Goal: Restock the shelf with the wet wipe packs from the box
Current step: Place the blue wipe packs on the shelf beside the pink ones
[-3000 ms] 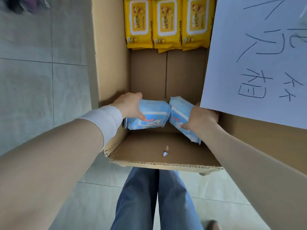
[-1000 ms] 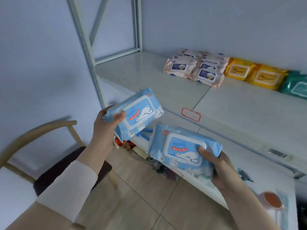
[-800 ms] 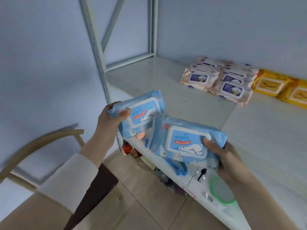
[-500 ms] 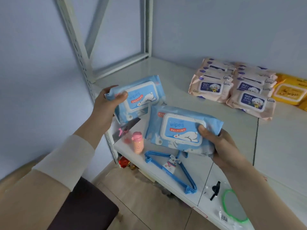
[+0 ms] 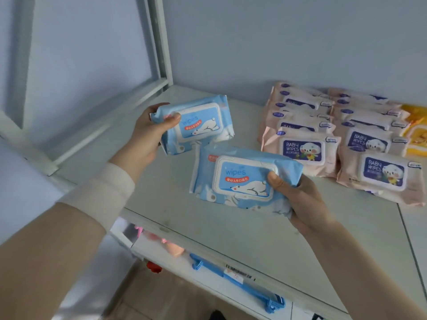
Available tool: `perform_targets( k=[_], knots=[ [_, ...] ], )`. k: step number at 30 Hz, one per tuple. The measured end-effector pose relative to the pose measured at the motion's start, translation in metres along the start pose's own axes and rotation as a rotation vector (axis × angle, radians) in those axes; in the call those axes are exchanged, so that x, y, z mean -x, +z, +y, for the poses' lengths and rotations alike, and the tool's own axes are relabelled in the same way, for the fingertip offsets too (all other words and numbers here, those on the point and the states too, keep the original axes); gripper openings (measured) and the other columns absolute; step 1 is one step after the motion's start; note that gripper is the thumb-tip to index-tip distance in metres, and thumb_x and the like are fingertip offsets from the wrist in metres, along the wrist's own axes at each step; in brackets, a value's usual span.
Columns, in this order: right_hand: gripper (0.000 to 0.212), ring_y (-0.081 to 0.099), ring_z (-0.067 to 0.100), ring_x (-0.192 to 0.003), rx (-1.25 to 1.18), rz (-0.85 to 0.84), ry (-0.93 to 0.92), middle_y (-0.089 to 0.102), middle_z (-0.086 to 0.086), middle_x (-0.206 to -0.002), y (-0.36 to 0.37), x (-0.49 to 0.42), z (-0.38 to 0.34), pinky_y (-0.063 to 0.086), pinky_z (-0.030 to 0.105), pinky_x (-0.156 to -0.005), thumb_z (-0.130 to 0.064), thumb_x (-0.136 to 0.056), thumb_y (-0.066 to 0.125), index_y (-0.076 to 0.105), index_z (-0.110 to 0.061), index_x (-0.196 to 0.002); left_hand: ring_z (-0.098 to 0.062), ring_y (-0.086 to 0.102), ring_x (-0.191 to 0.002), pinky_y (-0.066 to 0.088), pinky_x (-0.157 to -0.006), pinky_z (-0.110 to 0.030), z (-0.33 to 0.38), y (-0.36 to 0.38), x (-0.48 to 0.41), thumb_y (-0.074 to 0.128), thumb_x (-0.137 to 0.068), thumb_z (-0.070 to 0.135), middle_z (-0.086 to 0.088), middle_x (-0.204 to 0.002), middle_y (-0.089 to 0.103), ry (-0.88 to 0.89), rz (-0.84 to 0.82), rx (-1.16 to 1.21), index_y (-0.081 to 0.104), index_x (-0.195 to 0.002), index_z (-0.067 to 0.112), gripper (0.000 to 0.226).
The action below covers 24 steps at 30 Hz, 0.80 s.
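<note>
Each of my hands holds one light blue wet wipe pack with a polar bear label, both above the white shelf board (image 5: pixel 242 229). My left hand (image 5: pixel 147 135) grips the far pack (image 5: pixel 198 124) by its left end. My right hand (image 5: pixel 302 199) grips the near pack (image 5: pixel 240 179) by its right end, thumb on the white lid. Both packs hover over the bare left part of the shelf, label up. The box is out of view.
Two rows of pink baby wipe packs (image 5: pixel 305 148) lie on the shelf to the right, with yellow packs (image 5: pixel 416 135) beyond them. A white upright post (image 5: pixel 159 38) stands at the back left corner. On a lower shelf lie blue hangers (image 5: pixel 238 282).
Both packs came out of the box and were carried to the shelf. Over the last second my hands moved forward and up, so the packs now hang over the shelf board.
</note>
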State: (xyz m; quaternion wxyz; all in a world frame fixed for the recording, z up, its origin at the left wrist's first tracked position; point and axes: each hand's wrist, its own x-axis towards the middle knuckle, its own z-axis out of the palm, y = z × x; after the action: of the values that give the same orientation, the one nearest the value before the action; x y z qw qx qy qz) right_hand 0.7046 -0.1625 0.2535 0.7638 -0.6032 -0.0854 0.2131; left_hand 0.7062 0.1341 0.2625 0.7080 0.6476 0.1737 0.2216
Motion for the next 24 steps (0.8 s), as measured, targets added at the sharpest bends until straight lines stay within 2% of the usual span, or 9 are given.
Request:
perform_targets(
  k=[3,6,8,13,16,18,20,22,24],
  knots=[
    [0.055,0.065,0.034,-0.096,0.009,0.022,-0.012,0.066,0.021,-0.11,0.004,-0.033,-0.006,0.055,0.043,-0.081,-0.015,-0.068,0.061,0.054,0.001,-0.12,-0.011,0.069,-0.077,0.055,-0.07,-0.027,-0.004,0.008,-0.047,0.066,-0.082,0.007,-0.001,-0.093,0.067,-0.001,-0.056,-0.01,0.056,-0.104,0.015,0.026],
    [0.059,0.066,0.034,-0.097,0.028,0.06,-0.034,0.067,0.019,-0.11,0.014,-0.063,-0.012,0.056,0.044,-0.081,-0.016,-0.065,0.064,0.054,-0.001,-0.121,-0.016,0.068,-0.087,0.054,-0.076,-0.03,-0.006,0.017,-0.096,0.067,-0.081,0.009,-0.002,-0.098,0.067,0.0,-0.153,-0.05,0.056,-0.103,0.016,0.025],
    [0.06,0.068,0.032,-0.095,0.06,0.09,-0.059,0.068,0.018,-0.108,0.022,-0.082,-0.009,0.057,0.045,-0.081,-0.019,-0.063,0.067,0.055,-0.003,-0.119,-0.014,0.068,-0.086,0.053,-0.073,-0.027,-0.01,0.026,-0.13,0.068,-0.081,0.009,0.0,-0.097,0.068,0.005,-0.219,-0.078,0.057,-0.101,0.017,0.024],
    [0.054,0.069,0.027,-0.089,0.158,0.236,-0.142,0.069,0.017,-0.103,0.044,-0.126,0.001,0.059,0.034,-0.067,-0.026,-0.06,0.069,0.058,-0.007,-0.109,-0.011,0.067,-0.086,0.054,-0.077,-0.025,-0.026,0.047,-0.203,0.07,-0.078,0.008,0.003,-0.095,0.066,0.007,-0.337,-0.094,0.055,-0.099,0.022,0.029],
    [0.049,0.067,0.021,-0.094,0.289,0.313,-0.199,0.067,0.016,-0.107,0.047,-0.153,0.009,0.058,0.033,-0.077,-0.016,-0.07,0.072,0.056,-0.004,-0.115,-0.013,0.065,-0.088,0.054,-0.085,-0.028,-0.035,0.06,-0.233,0.069,-0.079,0.005,0.003,-0.096,0.064,0.031,-0.444,-0.135,0.055,-0.097,0.025,0.031],
    [0.049,0.064,0.008,-0.097,0.38,0.362,-0.205,0.065,0.008,-0.108,0.047,-0.161,0.021,0.055,0.025,-0.081,-0.005,-0.074,0.074,0.053,-0.008,-0.119,-0.012,0.065,-0.087,0.053,-0.086,-0.029,-0.043,0.065,-0.246,0.068,-0.08,0.004,0.003,-0.096,0.063,0.033,-0.488,-0.129,0.054,-0.096,0.025,0.03],
    [0.056,0.059,-0.009,-0.09,0.459,0.391,-0.257,0.06,-0.008,-0.105,0.044,-0.164,0.031,0.05,0.012,-0.078,0.001,-0.071,0.075,0.05,-0.027,-0.113,-0.008,0.065,-0.084,0.053,-0.084,-0.027,-0.047,0.07,-0.256,0.067,-0.08,0.003,0.004,-0.095,0.063,0.048,-0.52,-0.109,0.054,-0.096,0.025,0.031],
    [0.064,0.056,-0.012,-0.093,0.51,0.383,-0.239,0.057,-0.019,-0.107,0.041,-0.164,0.04,0.048,0.009,-0.081,-0.001,-0.069,0.077,0.045,-0.038,-0.11,-0.005,0.065,-0.083,0.053,-0.083,-0.024,-0.051,0.072,-0.261,0.066,-0.081,0.001,0.005,-0.095,0.062,0.056,-0.558,-0.131,0.053,-0.097,0.026,0.032],
    [0.072,0.056,-0.011,-0.101,0.564,0.374,-0.242,0.058,-0.025,-0.109,0.036,-0.162,0.045,0.047,0.01,-0.084,-0.003,-0.067,0.08,0.044,-0.037,-0.119,-0.003,0.064,-0.081,0.053,-0.079,-0.021,-0.051,0.073,-0.266,0.066,-0.08,0.001,0.005,-0.095,0.062,0.077,-0.572,-0.138,0.052,-0.099,0.025,0.034]
  ],
)
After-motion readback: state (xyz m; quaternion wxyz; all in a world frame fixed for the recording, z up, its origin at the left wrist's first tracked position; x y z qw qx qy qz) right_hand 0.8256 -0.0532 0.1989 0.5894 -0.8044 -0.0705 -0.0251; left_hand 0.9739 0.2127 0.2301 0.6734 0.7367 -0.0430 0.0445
